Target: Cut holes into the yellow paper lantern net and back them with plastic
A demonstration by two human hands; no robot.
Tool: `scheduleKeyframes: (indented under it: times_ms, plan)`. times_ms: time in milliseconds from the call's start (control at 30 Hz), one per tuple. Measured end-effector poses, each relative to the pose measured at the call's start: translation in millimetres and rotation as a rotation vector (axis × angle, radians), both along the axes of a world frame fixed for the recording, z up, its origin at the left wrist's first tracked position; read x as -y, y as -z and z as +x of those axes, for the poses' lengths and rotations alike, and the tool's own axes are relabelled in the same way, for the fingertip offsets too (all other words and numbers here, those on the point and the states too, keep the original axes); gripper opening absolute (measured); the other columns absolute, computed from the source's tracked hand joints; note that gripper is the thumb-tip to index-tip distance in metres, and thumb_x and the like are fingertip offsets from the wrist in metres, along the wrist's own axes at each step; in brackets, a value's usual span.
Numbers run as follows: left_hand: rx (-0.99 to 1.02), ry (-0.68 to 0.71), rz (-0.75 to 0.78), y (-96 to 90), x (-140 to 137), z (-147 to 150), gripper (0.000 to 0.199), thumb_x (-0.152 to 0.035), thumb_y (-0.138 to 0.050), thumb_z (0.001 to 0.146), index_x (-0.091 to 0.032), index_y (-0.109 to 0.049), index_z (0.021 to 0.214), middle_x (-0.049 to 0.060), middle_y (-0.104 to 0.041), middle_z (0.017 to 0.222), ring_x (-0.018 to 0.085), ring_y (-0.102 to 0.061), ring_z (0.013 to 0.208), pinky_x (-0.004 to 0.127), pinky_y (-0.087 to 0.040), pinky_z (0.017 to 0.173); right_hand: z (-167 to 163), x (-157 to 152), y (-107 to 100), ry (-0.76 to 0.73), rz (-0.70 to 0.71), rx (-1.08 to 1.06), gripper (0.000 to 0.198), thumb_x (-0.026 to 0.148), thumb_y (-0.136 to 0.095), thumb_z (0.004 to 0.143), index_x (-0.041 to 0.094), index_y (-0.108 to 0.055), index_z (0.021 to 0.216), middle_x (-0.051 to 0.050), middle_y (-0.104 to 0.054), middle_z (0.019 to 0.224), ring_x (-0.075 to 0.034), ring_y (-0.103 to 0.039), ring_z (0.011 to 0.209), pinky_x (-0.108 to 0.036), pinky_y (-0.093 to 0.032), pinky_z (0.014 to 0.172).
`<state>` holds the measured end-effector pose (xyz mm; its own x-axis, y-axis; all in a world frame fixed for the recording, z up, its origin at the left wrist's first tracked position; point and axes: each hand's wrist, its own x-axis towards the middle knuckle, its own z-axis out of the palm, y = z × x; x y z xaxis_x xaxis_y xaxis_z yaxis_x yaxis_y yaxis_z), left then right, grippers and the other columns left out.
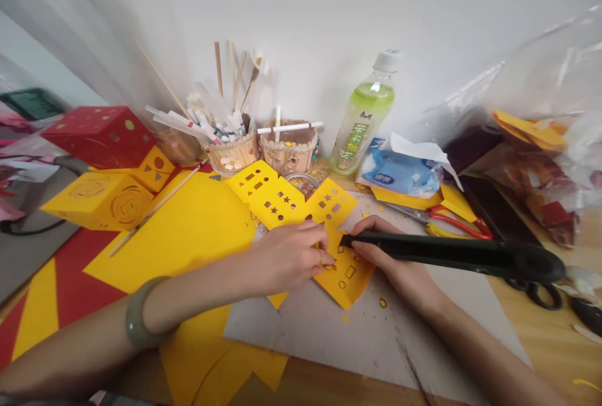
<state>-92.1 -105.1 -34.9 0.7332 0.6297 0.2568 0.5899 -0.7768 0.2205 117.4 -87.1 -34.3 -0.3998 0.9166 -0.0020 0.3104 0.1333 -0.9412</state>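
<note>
A yellow card (350, 280) with rows of cut-out and drawn shapes lies on a pale grey sheet (301, 324). The fingers of my left hand (294, 255) are curled at the card's surface, over a cut shape, pressing on it or pinching it. A jade-green bangle (141, 312) circles that wrist. In my right hand (390, 255) is a long black utility knife (451, 255), held near its front end. Its dark tip points at the card, close to a drawn diamond. The blade itself is too small to make out.
Behind stand wooden pots (232, 155) of pens and sticks, a green drink bottle (360, 123) and a blue tissue pack (399, 170). Red-handled scissors (456, 221) lie right. Yellow paper (188, 230), a yellow box (98, 199) and a red box (101, 136) are left.
</note>
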Motion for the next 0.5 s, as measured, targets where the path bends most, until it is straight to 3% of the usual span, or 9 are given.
scheduleKeyframes:
  times_ms: [200,400,500]
  plan:
    - [-0.005,0.013,-0.02,3.8,-2.4,8.8,0.012,-0.021,-0.055,0.084,-0.019,-0.065,0.079,-0.001,-0.065,0.08,0.015,-0.06,0.077,0.029,-0.046,0.076,-1.8,-0.3,0.4,0.025,-0.004,-0.04,0.005,0.026,-0.056,0.079,0.021,-0.055,0.079,0.002,-0.054,0.078,-0.013,-0.049,0.073,-0.025,-0.035,0.062]
    - [0.117,-0.292,-0.277,-3.9,-8.0,15.0,0.008,-0.017,-0.056,0.082,-0.019,-0.064,0.081,-0.002,-0.069,0.079,0.015,-0.063,0.074,0.026,-0.047,0.065,-1.4,-1.4,5.5,0.043,-0.069,-0.109,0.005,0.026,-0.057,0.08,0.021,-0.056,0.081,0.002,-0.056,0.079,-0.011,-0.048,0.07,-0.024,-0.034,0.059]
    - [0.234,-0.337,-0.378,-7.7,-14.7,11.1,0.011,-0.017,-0.053,0.083,-0.019,-0.064,0.082,-0.002,-0.07,0.081,0.014,-0.064,0.074,0.025,-0.048,0.067,-1.7,-0.3,7.0,0.058,-0.086,-0.116,0.006,0.028,-0.058,0.08,0.022,-0.056,0.082,0.003,-0.056,0.077,-0.011,-0.048,0.068,-0.024,-0.033,0.057]
